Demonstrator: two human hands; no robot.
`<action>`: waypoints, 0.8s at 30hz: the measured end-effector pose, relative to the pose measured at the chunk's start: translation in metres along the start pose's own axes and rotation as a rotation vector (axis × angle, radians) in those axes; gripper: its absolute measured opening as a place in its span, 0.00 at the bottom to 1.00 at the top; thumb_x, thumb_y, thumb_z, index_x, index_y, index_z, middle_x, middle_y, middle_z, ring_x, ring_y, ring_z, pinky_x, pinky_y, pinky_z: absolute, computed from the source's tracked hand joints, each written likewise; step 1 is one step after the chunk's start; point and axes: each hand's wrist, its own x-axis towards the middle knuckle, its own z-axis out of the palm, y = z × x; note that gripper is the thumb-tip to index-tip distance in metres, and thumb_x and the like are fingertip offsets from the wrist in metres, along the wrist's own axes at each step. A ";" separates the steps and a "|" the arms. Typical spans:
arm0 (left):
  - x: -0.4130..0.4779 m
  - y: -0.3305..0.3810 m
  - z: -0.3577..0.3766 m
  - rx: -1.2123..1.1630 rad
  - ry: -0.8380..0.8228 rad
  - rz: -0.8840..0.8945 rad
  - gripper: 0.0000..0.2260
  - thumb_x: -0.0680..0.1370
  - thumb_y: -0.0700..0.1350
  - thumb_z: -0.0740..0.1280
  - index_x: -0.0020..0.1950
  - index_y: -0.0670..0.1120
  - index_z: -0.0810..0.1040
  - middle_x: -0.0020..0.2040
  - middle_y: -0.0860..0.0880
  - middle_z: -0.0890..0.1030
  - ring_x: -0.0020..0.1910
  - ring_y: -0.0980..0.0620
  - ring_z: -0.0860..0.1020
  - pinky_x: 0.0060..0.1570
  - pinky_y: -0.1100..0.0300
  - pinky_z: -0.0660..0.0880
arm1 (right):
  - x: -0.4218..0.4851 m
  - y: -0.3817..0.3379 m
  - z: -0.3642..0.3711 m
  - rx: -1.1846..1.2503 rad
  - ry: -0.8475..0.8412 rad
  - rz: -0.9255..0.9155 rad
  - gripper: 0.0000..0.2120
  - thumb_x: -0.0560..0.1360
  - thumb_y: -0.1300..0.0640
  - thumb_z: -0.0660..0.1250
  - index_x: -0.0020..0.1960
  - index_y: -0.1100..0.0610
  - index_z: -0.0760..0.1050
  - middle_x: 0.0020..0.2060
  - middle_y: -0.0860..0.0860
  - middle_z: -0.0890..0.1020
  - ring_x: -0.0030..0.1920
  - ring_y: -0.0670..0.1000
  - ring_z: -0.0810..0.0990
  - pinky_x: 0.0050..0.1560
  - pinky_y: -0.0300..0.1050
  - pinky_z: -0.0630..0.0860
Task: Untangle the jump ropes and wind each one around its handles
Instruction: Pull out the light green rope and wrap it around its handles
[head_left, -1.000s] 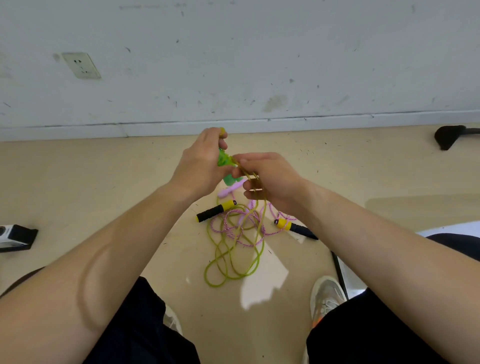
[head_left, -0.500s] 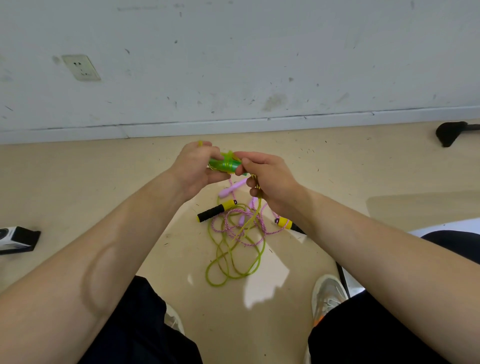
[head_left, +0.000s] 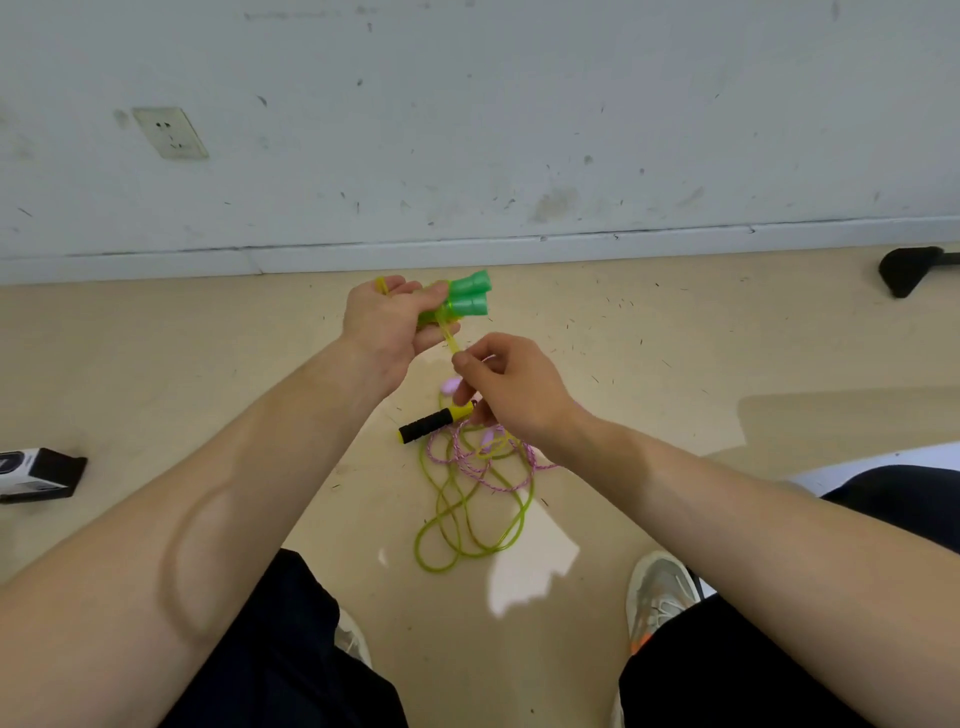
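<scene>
Left hand (head_left: 384, 327) above floor tangle (head_left: 472, 483), fingers curled round pair of green plastic handles (head_left: 467, 299) held side by side. Right hand (head_left: 511, 387) just below, pinched translucent yellow-green cord (head_left: 450, 339) running from handles. Tangle also held pink-white braided rope (head_left: 531, 460); black foam handle (head_left: 428, 425) at far-left edge. Bare beige floor (head_left: 208, 364) ran beyond tangle to wall.

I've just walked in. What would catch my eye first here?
Two bright green handles are gripped together in the left hand at mid-frame, while the right hand pinches the yellow-green rope just below them. On the floor beneath lies a tangle of green and pink rope beside a black-and-yellow handle.
</scene>
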 end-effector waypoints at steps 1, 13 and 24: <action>-0.001 0.003 0.000 -0.029 -0.022 -0.017 0.18 0.74 0.32 0.73 0.58 0.39 0.68 0.54 0.43 0.72 0.45 0.44 0.83 0.42 0.48 0.84 | 0.001 0.003 0.000 -0.019 -0.027 0.021 0.11 0.81 0.52 0.64 0.48 0.59 0.78 0.34 0.52 0.84 0.25 0.49 0.76 0.32 0.44 0.75; -0.008 0.020 -0.011 0.283 -0.324 -0.022 0.18 0.74 0.35 0.74 0.62 0.41 0.74 0.52 0.49 0.77 0.44 0.46 0.84 0.45 0.48 0.83 | 0.031 -0.005 -0.054 -0.242 -0.032 0.044 0.10 0.78 0.53 0.69 0.39 0.54 0.80 0.34 0.54 0.71 0.30 0.48 0.65 0.30 0.40 0.63; -0.018 0.013 -0.004 0.833 -0.358 0.325 0.24 0.75 0.38 0.74 0.67 0.47 0.68 0.56 0.53 0.73 0.48 0.50 0.79 0.45 0.49 0.83 | 0.034 -0.021 -0.058 -0.048 -0.060 0.147 0.10 0.80 0.55 0.66 0.44 0.58 0.83 0.31 0.47 0.74 0.27 0.46 0.68 0.30 0.40 0.68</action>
